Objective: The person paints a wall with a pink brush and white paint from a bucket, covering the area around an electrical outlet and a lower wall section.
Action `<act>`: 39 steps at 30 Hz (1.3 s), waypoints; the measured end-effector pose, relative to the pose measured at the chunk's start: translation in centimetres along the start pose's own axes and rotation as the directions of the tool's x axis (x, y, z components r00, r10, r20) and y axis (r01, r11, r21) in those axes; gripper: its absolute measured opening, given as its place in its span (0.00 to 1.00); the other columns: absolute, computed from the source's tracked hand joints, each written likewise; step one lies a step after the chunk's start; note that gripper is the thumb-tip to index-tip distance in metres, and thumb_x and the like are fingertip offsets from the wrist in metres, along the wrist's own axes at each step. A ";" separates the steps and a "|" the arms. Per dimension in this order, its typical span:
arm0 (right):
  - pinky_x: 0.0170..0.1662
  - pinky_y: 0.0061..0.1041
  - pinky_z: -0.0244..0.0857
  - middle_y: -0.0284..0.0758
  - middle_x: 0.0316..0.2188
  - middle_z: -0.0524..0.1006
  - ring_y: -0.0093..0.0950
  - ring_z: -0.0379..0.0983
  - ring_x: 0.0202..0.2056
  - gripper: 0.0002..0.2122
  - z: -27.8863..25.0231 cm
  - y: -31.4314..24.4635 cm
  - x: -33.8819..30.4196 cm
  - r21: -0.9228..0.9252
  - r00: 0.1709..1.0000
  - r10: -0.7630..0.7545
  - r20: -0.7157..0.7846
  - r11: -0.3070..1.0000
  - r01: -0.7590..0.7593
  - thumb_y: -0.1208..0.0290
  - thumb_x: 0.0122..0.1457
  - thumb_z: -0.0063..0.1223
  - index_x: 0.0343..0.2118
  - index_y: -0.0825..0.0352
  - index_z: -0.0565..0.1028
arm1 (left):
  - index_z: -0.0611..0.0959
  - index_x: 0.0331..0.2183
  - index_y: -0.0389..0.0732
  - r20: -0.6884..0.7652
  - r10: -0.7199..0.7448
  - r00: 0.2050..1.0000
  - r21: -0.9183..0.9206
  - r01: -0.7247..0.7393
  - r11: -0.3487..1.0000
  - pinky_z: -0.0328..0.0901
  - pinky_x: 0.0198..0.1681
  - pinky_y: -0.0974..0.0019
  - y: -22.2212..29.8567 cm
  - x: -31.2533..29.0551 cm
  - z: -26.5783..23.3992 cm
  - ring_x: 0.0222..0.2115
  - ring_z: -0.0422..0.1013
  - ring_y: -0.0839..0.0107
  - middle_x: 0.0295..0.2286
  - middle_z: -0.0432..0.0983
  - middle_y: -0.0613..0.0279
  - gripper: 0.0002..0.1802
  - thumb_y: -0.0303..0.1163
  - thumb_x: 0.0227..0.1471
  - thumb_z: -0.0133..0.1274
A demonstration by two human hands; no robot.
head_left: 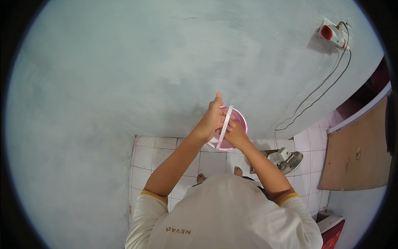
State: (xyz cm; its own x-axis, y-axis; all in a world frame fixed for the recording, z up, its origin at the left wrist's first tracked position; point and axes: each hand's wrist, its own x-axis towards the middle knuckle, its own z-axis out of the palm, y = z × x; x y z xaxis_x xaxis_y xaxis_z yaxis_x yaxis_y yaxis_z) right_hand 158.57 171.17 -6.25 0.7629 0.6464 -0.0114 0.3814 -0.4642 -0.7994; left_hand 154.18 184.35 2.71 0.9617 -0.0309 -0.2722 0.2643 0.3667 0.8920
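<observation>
Round pinkish bucket (226,145) before mottled grey wall (166,62), flat pale handle (225,128) across its mouth. Left hand (212,117) at its rim, right hand (235,135) at its mouth; cannot tell either grip. Below bucket, square tiles (211,162); caged fan (292,162) lower right.

A short row of brownish capital lettering (178,230) stands on the pale shirt (232,203), low on the front, upside down in the head view. A mark (358,153) on the brown board (342,143) is too small to read.
</observation>
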 end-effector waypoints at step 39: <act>0.21 0.19 0.65 0.37 0.23 0.77 0.23 0.73 0.20 0.07 -4.1 2.6 -2.8 0.753 0.886 0.432 -0.169 0.637 -0.167 0.72 0.60 0.50 0.35 0.71 0.71 | 0.49 0.58 0.23 -0.198 -0.015 0.980 -0.198 -0.025 0.980 0.71 0.35 0.54 2.2 1.9 -1.6 0.28 0.73 0.55 0.38 0.69 0.35 0.46 0.60 0.62 0.27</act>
State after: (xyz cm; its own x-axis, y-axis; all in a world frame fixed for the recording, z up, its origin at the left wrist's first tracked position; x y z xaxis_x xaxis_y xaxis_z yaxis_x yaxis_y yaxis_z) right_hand 159.61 165.70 -5.83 0.9288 0.2699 -0.2539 -0.2775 0.0525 -0.9593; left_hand 156.45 186.62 3.59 0.9245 0.1481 -0.3512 0.2205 0.5439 0.8097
